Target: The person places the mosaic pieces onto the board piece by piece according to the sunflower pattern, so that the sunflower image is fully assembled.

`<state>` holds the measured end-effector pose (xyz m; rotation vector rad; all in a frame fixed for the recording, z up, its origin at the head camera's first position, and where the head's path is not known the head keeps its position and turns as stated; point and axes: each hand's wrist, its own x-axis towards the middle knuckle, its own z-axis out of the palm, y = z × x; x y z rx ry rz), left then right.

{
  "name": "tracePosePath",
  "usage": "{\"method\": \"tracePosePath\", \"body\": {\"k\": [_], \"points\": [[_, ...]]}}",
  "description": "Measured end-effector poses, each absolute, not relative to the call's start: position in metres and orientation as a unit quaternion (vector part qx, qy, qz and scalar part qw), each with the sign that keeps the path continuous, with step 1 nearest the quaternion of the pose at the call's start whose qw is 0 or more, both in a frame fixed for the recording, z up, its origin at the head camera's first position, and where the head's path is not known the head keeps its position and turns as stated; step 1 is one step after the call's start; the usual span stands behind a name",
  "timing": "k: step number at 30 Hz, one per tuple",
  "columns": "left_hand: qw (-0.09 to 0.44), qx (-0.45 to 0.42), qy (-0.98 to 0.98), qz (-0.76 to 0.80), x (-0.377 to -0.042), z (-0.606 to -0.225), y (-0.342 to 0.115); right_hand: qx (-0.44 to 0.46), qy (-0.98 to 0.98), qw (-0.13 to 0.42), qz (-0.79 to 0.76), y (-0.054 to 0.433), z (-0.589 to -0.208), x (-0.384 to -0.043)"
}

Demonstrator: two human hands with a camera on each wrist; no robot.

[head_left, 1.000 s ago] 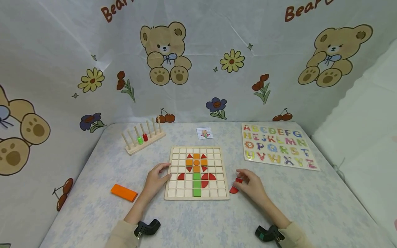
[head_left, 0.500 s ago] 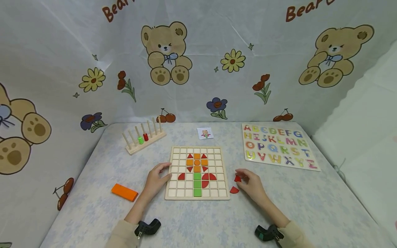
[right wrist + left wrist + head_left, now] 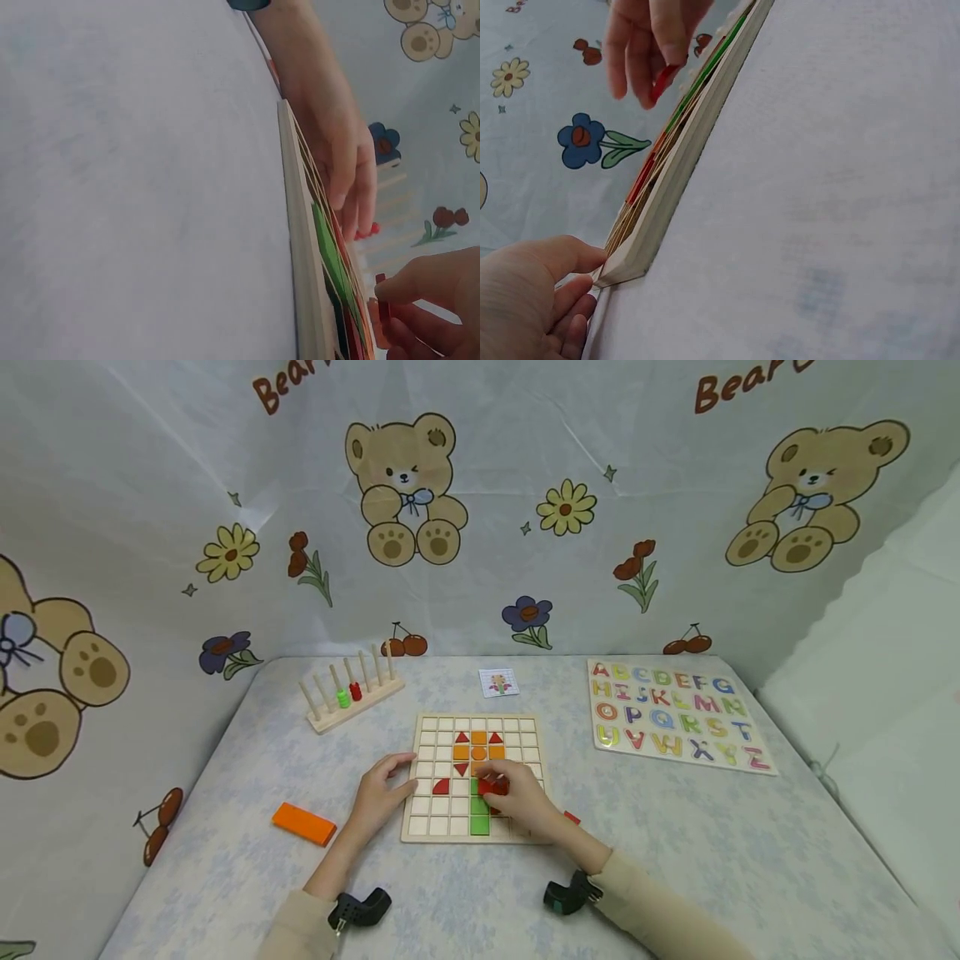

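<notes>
A square wooden grid board [image 3: 438,827] lies on the table, filled partly with orange squares, red triangles, green squares and red quarter-circles. My left hand [image 3: 381,792] holds its left edge, thumb against the frame in the left wrist view. Over the middle right of the board, my right hand [image 3: 525,797] pinches a red quarter-circle piece [image 3: 662,82] between thumb and fingers. The piece is tilted on edge and apart from the board in the left wrist view. Several board pieces are hidden under this hand. Another red piece [image 3: 572,817] lies right of the board, partly covered by the forearm.
An orange block [image 3: 303,824] lies at the left. Behind it stands a wooden peg rack [image 3: 356,697] with green and red beads. A small picture card [image 3: 498,682] lies beyond the board. An alphabet board [image 3: 678,717] occupies the back right, before a bear-print cloth.
My right hand has picked up a red quarter-circle from beside the board and carried it left over the grid. My left hand stays at the board's edge.
</notes>
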<state>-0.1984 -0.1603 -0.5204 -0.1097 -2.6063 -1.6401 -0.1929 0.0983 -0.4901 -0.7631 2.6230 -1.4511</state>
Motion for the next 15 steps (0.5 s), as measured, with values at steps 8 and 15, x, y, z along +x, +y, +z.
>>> {"method": "tracePosePath", "body": {"k": [8,15], "points": [[0.030,-0.035,-0.849,-0.527,-0.198,-0.520,-0.160,-0.278,0.847,0.053,-0.451,0.065,-0.495,-0.205],[0.040,-0.048,-0.850,-0.524,-0.199,-0.521,-0.160,-0.276,0.846,0.043,-0.455,0.061,-0.498,-0.209]]}}
